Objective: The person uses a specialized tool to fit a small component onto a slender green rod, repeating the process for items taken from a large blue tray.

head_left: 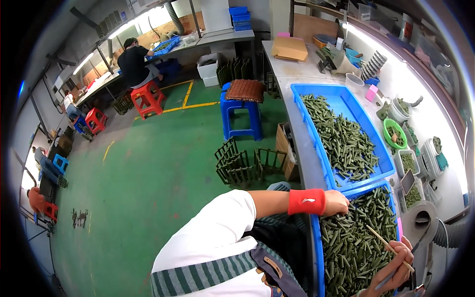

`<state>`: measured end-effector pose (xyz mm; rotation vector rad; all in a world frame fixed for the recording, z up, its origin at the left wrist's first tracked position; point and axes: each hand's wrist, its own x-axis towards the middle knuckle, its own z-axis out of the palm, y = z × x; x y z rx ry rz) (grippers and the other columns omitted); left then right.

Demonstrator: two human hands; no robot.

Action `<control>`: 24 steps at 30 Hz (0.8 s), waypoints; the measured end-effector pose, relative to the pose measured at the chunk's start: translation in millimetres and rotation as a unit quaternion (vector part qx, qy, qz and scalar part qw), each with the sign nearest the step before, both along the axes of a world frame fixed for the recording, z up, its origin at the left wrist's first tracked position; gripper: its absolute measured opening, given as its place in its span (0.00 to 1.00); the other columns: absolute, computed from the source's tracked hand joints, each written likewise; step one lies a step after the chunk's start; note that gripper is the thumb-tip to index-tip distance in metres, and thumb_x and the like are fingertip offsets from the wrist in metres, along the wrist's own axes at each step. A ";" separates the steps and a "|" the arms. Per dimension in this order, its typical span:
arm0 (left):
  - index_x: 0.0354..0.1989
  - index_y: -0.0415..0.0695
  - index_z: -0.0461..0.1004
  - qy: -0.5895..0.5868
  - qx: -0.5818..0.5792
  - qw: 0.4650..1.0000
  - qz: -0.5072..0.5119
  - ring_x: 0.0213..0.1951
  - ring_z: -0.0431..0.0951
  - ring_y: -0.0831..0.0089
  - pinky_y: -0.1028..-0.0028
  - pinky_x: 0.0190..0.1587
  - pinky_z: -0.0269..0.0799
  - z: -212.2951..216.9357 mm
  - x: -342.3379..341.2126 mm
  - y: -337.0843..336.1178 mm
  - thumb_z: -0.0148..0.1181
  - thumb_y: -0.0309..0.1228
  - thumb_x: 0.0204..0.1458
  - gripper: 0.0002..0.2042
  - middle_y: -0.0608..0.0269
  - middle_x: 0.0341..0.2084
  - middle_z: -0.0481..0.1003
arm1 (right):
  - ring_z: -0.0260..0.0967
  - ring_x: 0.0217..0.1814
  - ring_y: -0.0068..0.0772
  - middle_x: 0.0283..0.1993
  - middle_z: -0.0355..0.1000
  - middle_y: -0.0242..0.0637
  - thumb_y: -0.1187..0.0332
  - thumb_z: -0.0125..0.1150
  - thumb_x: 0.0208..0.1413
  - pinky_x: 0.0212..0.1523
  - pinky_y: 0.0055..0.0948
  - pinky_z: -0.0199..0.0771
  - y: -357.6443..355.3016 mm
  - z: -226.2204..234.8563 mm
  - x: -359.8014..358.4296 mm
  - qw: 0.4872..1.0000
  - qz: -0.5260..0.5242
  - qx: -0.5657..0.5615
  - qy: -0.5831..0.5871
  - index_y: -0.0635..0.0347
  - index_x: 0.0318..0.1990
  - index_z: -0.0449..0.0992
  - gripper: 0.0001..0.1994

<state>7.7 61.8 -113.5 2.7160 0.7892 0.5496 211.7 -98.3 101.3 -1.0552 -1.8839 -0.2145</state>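
My left hand [337,203], with a red wristband above it, rests at the far left corner of the near blue tray [317,247]. Its fingers are curled down over the short dark-green rods [354,242] that fill this tray; whatever they grip is hidden. At the lower right, my right hand [396,267] pinches a thin wooden stick [391,248]. The stick slants up and left over the rods, its tip above them. Beyond my left hand is a second blue tray [341,187], partly filled with similar green rods.
Along the bench's right side stand a green basket [386,129], clear tubs of small green pieces [407,163] and a grey duct nozzle [419,225]. Left of the bench are green racks [235,166] and a blue stool [242,119]. Several people work farther off.
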 end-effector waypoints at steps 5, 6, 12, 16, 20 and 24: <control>0.35 0.48 0.81 -0.029 0.080 0.996 -0.001 0.40 0.81 0.57 0.60 0.43 0.80 -2.8 11.5 -1.0 0.63 0.27 0.48 0.06 0.62 0.36 0.78 | 0.81 0.32 0.46 0.31 0.81 0.45 0.71 0.46 0.75 0.34 0.37 0.84 -0.1 0.6 -2.4 0.998 0.026 0.040 -0.027 0.68 0.35 0.77 0.16; 0.35 0.48 0.81 -0.031 0.081 0.996 -0.002 0.40 0.81 0.57 0.60 0.43 0.80 -1.1 12.3 -2.9 0.63 0.27 0.48 0.06 0.62 0.36 0.78 | 0.76 0.31 0.40 0.32 0.79 0.44 0.71 0.42 0.75 0.49 0.45 0.78 -2.0 -12.4 7.2 1.000 -0.001 -0.006 0.005 0.66 0.35 0.72 0.15; 0.43 0.42 0.74 -0.311 -0.284 0.906 0.042 0.32 0.82 0.67 0.71 0.33 0.80 40.5 12.2 -23.5 0.58 0.26 0.65 0.03 0.59 0.34 0.80 | 0.71 0.28 0.34 0.33 0.77 0.43 0.71 0.40 0.76 0.61 0.51 0.76 -2.7 -23.3 19.0 0.997 -0.027 -0.050 0.049 0.64 0.35 0.69 0.15; 0.53 0.40 0.75 -0.403 -0.430 0.808 0.021 0.37 0.82 0.77 0.74 0.37 0.85 53.5 18.4 -26.0 0.61 0.27 0.65 0.10 0.59 0.37 0.80 | 0.76 0.30 0.37 0.31 0.77 0.44 0.73 0.41 0.74 0.60 0.55 0.75 -2.0 -18.2 25.2 0.998 0.009 -0.017 0.059 0.65 0.37 0.70 0.12; 0.57 0.41 0.72 -0.457 -0.400 0.792 0.066 0.43 0.84 0.74 0.73 0.45 0.82 63.7 -5.0 -38.7 0.66 0.22 0.60 0.18 0.54 0.44 0.83 | 0.80 0.32 0.42 0.32 0.80 0.49 0.71 0.46 0.73 0.52 0.53 0.80 14.9 -33.7 11.5 0.987 0.044 0.033 0.152 0.69 0.38 0.74 0.12; 0.50 0.39 0.75 -0.520 -0.337 0.783 0.041 0.50 0.82 0.70 0.71 0.52 0.81 73.2 -6.1 -43.6 0.64 0.14 0.58 0.13 0.58 0.45 0.80 | 0.84 0.37 0.44 0.36 0.83 0.52 0.70 0.54 0.72 0.55 0.52 0.80 16.6 -26.0 4.3 0.984 0.069 0.037 0.159 0.70 0.42 0.76 0.10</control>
